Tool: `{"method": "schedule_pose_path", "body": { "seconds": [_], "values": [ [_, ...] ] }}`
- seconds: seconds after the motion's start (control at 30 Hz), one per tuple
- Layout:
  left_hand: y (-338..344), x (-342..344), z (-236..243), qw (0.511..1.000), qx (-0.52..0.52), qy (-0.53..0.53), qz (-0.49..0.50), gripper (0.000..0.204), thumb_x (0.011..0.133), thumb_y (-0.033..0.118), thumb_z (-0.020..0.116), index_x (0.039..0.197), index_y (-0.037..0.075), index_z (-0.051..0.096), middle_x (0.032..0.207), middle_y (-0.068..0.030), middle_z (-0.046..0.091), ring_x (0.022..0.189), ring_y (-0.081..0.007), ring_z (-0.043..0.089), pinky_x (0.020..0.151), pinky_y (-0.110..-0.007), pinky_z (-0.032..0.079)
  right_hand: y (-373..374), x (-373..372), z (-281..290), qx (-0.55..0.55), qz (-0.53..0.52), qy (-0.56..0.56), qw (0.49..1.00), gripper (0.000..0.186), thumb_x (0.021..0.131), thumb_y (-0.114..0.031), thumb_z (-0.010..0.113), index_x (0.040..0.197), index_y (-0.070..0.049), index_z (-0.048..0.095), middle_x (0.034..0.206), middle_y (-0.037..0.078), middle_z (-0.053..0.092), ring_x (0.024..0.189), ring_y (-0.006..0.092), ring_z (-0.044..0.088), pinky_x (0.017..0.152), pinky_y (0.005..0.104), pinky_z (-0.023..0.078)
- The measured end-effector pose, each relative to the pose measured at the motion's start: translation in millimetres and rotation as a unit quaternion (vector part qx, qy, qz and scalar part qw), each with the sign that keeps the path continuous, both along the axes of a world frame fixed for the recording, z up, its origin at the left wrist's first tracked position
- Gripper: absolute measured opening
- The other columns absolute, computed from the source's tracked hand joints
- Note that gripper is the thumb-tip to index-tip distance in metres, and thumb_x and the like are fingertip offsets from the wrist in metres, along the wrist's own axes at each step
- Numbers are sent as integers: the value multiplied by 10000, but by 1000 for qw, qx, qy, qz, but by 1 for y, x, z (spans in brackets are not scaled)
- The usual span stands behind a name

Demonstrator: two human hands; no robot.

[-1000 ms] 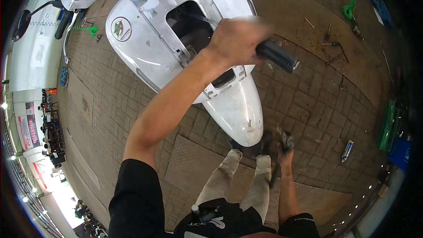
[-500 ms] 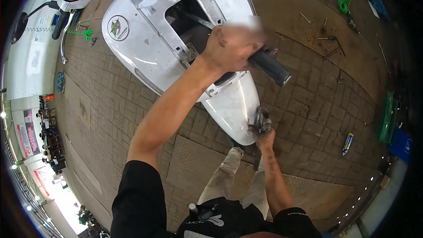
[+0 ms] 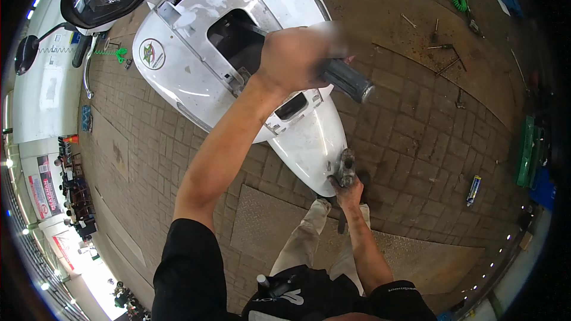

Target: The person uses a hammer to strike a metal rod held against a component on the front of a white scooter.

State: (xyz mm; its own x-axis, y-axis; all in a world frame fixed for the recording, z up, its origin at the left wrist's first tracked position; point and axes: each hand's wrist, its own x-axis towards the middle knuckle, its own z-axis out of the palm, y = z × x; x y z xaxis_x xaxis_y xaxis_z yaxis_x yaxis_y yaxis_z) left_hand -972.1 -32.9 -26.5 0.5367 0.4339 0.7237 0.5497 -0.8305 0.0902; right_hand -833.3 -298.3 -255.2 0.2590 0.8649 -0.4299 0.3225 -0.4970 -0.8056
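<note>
A white motor scooter body (image 3: pixel 184 89) with a round sticker fills the upper middle. Its white front fender (image 3: pixel 309 148) tapers toward me. My left hand (image 3: pixel 291 56), blurred, is raised in front of the body's square opening. It is closed around a black ridged handle (image 3: pixel 350 81) whose metal-tipped end sticks out to the right; what tool this belongs to is hidden. A blurred pale patch covers the knuckles. Low beside the fender tip, my right hand (image 3: pixel 350 191) grips a dark grey metal piece (image 3: pixel 345 167), its kind unclear.
A black-rimmed oval part (image 3: pixel 110 24) and a mirror (image 3: pixel 27 53) hang upper left. Several hand tools (image 3: pixel 446 47) lie on the metal floor plate at right. A blue-and-yellow tube (image 3: pixel 473 190) and a green case (image 3: pixel 526 151) lie further right on brick paving (image 3: pixel 410 125).
The whole view has shifted slightly. My left hand and the black handle have moved a little left and up against the scooter. My right hand stays by the fender tip.
</note>
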Motion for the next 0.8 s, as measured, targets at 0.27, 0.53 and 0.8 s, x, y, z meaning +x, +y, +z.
{"method": "schedule_pose_path", "body": {
  "seconds": [0.27,0.53,0.8],
  "values": [
    [2,2,3,999,-16,12,31,256,633,282,734,676,102,558,590,-11,556,515,-171,556,473,-271,444,2,1,2,17,3,21,1000,410,616,-197,779,933,-9,601,834,147,641,769,286,628,680,361,488],
    [5,7,8,996,-21,-16,87,257,669,299,717,681,98,558,598,-16,566,516,-177,564,475,-276,452,2,2,0,26,20,0,999,395,618,-187,774,932,-17,603,838,149,639,775,302,623,691,366,485],
    [11,5,13,997,-15,-45,53,252,675,290,712,649,89,562,592,-26,570,496,-198,559,472,-288,458,2,2,2,6,21,12,1000,420,622,-198,780,954,-18,596,860,142,641,781,278,625,698,353,480]
  ]
}}
